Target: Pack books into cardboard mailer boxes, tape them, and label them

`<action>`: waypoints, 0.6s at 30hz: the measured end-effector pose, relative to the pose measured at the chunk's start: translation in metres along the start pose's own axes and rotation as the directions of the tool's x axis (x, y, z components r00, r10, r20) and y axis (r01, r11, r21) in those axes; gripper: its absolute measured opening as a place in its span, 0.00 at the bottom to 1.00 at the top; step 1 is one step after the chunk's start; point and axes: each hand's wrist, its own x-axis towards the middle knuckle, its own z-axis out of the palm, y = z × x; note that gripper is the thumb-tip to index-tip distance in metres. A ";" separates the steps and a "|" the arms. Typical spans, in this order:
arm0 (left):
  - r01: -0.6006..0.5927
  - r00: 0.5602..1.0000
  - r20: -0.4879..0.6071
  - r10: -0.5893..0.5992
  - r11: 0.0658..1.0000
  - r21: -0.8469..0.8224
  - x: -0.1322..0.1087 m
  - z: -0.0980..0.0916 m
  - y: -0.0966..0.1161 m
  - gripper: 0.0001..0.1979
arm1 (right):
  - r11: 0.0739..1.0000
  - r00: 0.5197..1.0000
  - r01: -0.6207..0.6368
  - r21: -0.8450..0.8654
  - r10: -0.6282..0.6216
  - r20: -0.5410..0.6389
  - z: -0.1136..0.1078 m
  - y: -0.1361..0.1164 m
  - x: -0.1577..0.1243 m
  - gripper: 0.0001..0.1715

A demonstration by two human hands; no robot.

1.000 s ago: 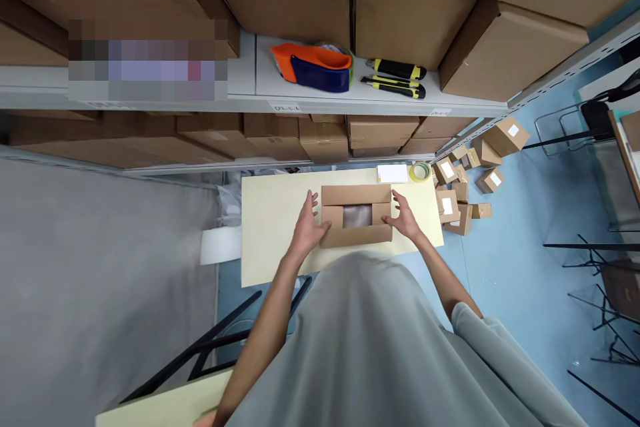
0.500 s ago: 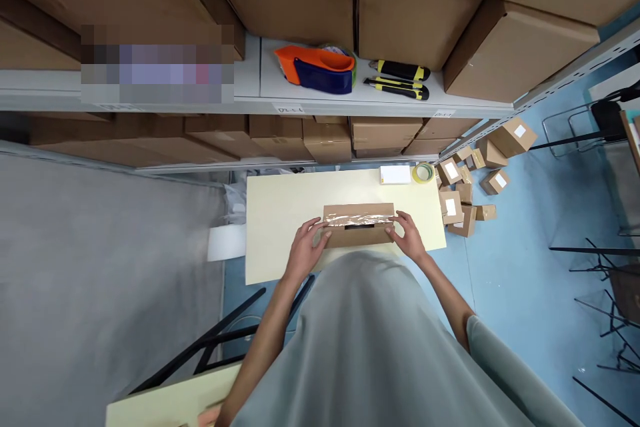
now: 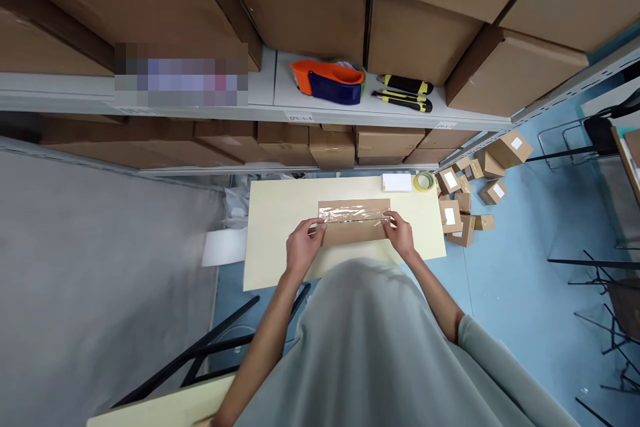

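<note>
A cardboard box (image 3: 355, 232) lies on the cream table in front of me, its two long flaps meeting at a seam. Clear packing tape (image 3: 350, 213) covers the far flap, its near edge along that seam. My left hand (image 3: 304, 245) grips the box's left end, thumb and fingers at the seam. At the right end, my right hand (image 3: 399, 232) is closed in the same way on the corner by the tape. Whether the fingertips pinch tape or cardboard is too small to tell.
Behind the box are a white box (image 3: 397, 182) and a tape roll (image 3: 424, 181). The shelf above holds an orange-and-blue tape dispenser (image 3: 330, 82), utility knives (image 3: 404, 93) and large cartons (image 3: 415, 33). Small parcels (image 3: 453, 213) lie on the floor to the right.
The flaps have come together, and the dark gap at the seam is gone. Both my hands have moved from spread fingers to a closer grip at the box's ends.
</note>
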 end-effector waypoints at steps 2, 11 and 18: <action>0.026 1.000 0.006 -0.026 0.999 0.038 0.005 0.002 -0.004 0.12 | 1.000 1.000 0.006 -0.031 -0.006 0.014 0.005 -0.002 0.004 0.16; 0.007 0.999 0.045 -0.011 0.997 0.079 0.028 0.005 -0.019 0.05 | 0.913 0.945 0.259 -0.314 -0.307 -0.113 -0.014 -0.088 0.043 0.17; 0.034 0.995 0.087 -0.044 0.994 0.107 0.036 0.001 -0.015 0.03 | 0.665 0.704 0.579 -0.472 -0.700 -0.122 -0.054 -0.272 0.132 0.28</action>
